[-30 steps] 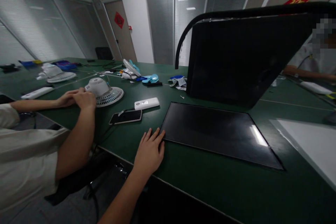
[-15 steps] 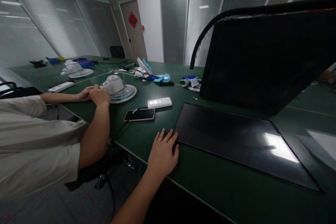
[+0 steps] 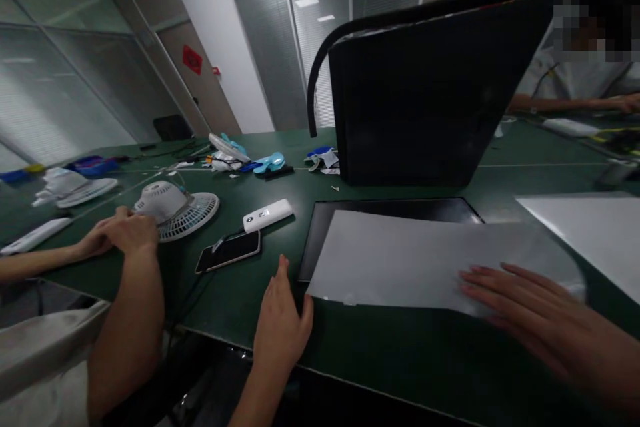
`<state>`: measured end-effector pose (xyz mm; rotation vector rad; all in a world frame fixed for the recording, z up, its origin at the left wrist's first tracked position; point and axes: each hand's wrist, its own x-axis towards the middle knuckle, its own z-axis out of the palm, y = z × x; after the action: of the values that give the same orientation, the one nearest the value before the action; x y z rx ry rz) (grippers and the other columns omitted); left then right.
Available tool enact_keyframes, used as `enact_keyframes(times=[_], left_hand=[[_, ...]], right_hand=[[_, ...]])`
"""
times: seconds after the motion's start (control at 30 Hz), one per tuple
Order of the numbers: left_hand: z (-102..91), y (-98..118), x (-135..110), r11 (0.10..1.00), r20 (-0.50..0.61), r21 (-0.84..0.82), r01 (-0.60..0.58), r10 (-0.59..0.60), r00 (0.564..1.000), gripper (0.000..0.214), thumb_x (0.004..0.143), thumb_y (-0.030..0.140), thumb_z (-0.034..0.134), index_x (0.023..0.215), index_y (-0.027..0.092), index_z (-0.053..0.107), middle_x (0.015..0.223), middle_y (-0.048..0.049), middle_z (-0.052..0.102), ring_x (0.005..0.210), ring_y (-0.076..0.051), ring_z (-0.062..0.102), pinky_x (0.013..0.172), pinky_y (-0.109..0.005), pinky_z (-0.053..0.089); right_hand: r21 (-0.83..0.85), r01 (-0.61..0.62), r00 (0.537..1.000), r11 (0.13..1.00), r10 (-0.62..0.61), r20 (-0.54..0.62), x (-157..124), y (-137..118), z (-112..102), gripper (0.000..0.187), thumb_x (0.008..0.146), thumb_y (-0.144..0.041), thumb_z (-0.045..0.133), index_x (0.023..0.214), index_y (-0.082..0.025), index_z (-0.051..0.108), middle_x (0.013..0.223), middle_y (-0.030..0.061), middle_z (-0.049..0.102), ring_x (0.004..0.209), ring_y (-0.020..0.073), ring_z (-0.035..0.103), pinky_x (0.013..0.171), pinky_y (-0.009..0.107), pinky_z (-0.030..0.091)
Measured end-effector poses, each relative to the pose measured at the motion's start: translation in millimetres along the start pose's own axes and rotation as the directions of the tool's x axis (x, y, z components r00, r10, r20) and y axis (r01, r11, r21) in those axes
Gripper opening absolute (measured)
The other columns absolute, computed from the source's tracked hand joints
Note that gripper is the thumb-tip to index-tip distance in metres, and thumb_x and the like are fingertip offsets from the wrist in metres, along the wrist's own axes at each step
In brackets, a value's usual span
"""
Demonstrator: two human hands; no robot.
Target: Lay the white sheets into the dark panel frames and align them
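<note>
A black flat panel [image 3: 395, 208] lies on the green table [image 3: 400, 360]. A grey-white sheet [image 3: 400, 257] covers most of it. My right hand [image 3: 545, 313] rests flat on the sheet's right end, fingers stretched out. My left hand [image 3: 283, 320] lies open on the table by the panel's near left corner, its thumb touching the sheet's corner. It holds nothing.
A tilted black screen [image 3: 430, 87] stands behind the panel. A phone [image 3: 229, 250] and a white box [image 3: 267, 214] lie left of it. A seated person's hands [image 3: 117, 233] work on a white fan [image 3: 173, 203]. Another person [image 3: 580, 73] sits at far right. White sheets [image 3: 590, 240] lie right.
My right hand has come into view and brought a grey-white sheet over the black panel. My left hand has turned slightly at the panel's corner. The view has shifted to the right.
</note>
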<state>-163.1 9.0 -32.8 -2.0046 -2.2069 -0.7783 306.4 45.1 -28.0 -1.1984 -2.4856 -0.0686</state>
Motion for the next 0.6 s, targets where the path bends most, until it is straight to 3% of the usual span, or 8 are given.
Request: enact_keyframes(times=[0.03,0.1,0.2,0.4,0.6], left_hand=[[0.1,-1,0,1.0,0.001,-0.006,-0.009,0.009,1.0,0.072,0.107,0.031,0.044,0.17,0.009,0.017,0.166,-0.0196,0.045,0.15,-0.034,0.049,0.126,-0.056,0.043],[0.1,-2,-1,0.999,0.025,0.007,-0.045,0.045,0.999,0.059,0.106,0.029,0.045,0.163,0.015,0.039,0.161,-0.0153,0.052,0.15,-0.034,0.049,0.126,-0.058,0.043],[1.0,-4,0,0.995,0.048,0.055,-0.083,0.08,0.996,0.042,0.106,0.029,0.048,0.143,0.02,0.066,0.157,-0.0116,0.058,0.151,-0.034,0.048,0.127,-0.06,0.041],[4.2,-4,6,0.989,0.089,0.118,-0.09,0.08,0.993,0.046,0.106,0.034,0.051,0.15,0.024,0.063,0.164,-0.0104,0.05,0.153,-0.034,0.045,0.127,-0.061,0.041],[7.2,-5,11,0.981,0.127,0.17,-0.089,0.067,0.99,0.053,0.108,0.042,0.049,0.157,0.023,0.056,0.166,-0.011,0.047,0.156,-0.035,0.04,0.125,-0.063,0.04]], right_hand=[[-0.036,0.053,0.997,0.998,-0.051,0.057,13,-1,7,0.047,0.112,-0.048,0.035,0.157,-0.05,0.048,0.159,-0.0048,0.049,0.146,0.0274,0.048,0.123,0.06,0.044],[-0.039,0.11,0.987,0.993,-0.104,0.123,35,-5,22,0.051,0.111,-0.05,0.037,0.162,-0.049,0.038,0.166,-0.0046,0.038,0.148,0.032,0.046,0.119,0.067,0.046],[-0.001,0.108,0.987,0.994,-0.107,0.122,48,-8,40,0.058,0.11,-0.055,0.04,0.166,-0.046,0.029,0.17,-0.0022,0.029,0.148,0.0354,0.044,0.116,0.07,0.047],[-0.037,0.102,0.993,0.994,-0.1,0.065,39,-7,49,0.061,0.109,-0.06,0.043,0.167,-0.048,0.026,0.17,-0.0036,0.03,0.147,0.0355,0.047,0.112,0.07,0.052],[-0.043,0.13,0.99,0.991,-0.128,0.06,46,-11,42,0.066,0.111,-0.057,0.041,0.17,-0.037,0.019,0.171,0.0016,0.027,0.152,0.0316,0.04,0.116,0.067,0.05]])
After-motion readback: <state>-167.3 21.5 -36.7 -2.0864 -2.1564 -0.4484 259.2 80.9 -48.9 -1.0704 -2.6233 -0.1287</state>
